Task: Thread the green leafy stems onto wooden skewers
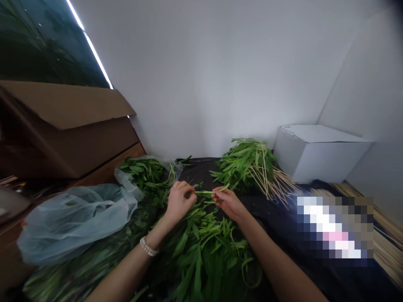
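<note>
A thin green leafy-vegetable stem [204, 192] stretches between my two hands, roughly level. Pinched fingers of my left hand [181, 200], with a white beaded bracelet on the wrist, hold its left end. My right hand [229, 204] grips it farther right between thumb and fingers, and its pale tip sticks out above. Below both hands lies a loose heap of long-leaved greens [204, 251]. Behind my right hand rests a bunch of greens [248, 161] with thin pale sticks [277, 182] fanning out from it.
More greens [147, 172] spill from a clear plastic bag [85, 218] at left, below an open cardboard box [78, 138]. A white box [317, 153] stands at right against the wall. Long pale sticks [378, 235] lie along the right edge, beside a blurred-out patch.
</note>
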Tool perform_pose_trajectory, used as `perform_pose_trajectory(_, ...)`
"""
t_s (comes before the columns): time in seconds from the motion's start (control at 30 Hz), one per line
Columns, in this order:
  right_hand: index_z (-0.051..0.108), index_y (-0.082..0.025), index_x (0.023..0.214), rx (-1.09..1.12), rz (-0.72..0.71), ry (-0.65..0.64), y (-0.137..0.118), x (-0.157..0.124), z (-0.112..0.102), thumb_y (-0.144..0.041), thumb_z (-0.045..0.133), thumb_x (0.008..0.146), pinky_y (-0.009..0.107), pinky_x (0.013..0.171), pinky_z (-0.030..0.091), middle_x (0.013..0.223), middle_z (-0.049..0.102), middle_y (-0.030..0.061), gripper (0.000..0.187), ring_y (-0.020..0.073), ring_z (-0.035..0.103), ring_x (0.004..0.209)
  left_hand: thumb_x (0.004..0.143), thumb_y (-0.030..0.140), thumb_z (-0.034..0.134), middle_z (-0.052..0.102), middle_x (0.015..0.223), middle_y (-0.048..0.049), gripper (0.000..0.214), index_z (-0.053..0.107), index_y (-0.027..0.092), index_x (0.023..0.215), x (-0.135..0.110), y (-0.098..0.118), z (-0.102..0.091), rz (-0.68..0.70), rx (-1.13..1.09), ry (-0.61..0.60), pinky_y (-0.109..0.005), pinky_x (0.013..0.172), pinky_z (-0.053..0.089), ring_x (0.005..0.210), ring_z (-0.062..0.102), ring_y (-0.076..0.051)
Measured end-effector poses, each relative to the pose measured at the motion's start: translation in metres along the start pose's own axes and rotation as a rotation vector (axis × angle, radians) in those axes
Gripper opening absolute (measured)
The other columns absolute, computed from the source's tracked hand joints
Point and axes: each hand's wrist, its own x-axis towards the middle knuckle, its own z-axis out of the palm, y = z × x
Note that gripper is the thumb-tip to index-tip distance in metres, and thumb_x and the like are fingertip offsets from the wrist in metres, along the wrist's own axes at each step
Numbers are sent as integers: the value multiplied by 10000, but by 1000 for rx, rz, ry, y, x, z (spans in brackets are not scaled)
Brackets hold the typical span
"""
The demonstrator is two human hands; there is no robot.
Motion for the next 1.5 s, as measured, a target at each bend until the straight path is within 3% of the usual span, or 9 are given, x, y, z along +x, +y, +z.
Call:
perform_pose_trajectory(0.13,717,-203,792,-2,-4,-2,-3,-1,-1,-346,865,559,212,548,401,730,694,11,310,101,574,633,711,231,513,581,642,8,134,591,188,611,12,-24,-5,-434,-413,134,-271,645,411,651,529,-153)
perform_pose_trajectory(0.2,719,-207,795,10,-12,15,-5,0,-3,-344,865,556,215,551,405,735,693,9,312,102,574,637,747,285,507,583,665,13,146,584,185,674,18,-34,-11,-516,-503,194,-254,623,417,633,525,-141)
perform_pose_trajectory(0.37,729,-208,819,-82,-51,36,-3,3,-5,-342,852,568,226,547,394,776,706,27,311,124,584,667,848,352,497,565,699,22,184,573,190,887,21,-27,-18,-387,-535,112,-247,607,442,618,536,-131)
perform_pose_trajectory(0.5,736,-201,847,-195,-92,17,3,3,-3,-361,825,599,233,544,387,803,713,43,309,135,587,670,912,312,467,609,820,-21,191,618,194,904,11,5,-11,-109,-256,-25,-276,727,459,775,584,-158)
perform_pose_trajectory(0.6,738,-203,842,-245,-114,1,5,4,-3,-374,816,609,234,546,394,756,701,30,299,135,586,662,861,339,594,612,873,-33,175,668,206,949,5,19,-2,54,-66,-147,-273,749,459,819,600,-169)
perform_pose_trajectory(0.87,742,-204,830,-297,-144,5,6,6,-1,-396,816,598,236,529,396,723,696,22,310,141,594,644,865,235,569,638,880,-33,175,695,231,986,1,13,15,230,286,-286,-244,653,443,780,623,-163)
perform_pose_trajectory(1.1,754,-205,821,-289,-126,-3,4,2,3,-403,812,604,245,539,391,749,705,36,299,140,582,642,801,184,557,627,804,-25,143,695,212,825,1,15,15,151,231,-207,-258,679,442,755,615,-165)
perform_pose_trajectory(1.3,761,-213,873,-303,-130,-53,5,0,8,-399,792,640,255,549,383,765,714,45,299,143,577,656,744,176,526,570,700,1,151,636,192,642,6,19,18,-88,-37,-133,-250,653,419,663,561,-140)
perform_pose_trajectory(1.5,750,-203,836,-145,-95,10,-2,3,-2,-387,824,603,234,553,376,744,705,34,306,116,574,634,762,262,422,558,652,7,192,576,185,677,27,-14,-3,-359,-273,75,-255,611,411,634,522,-151)
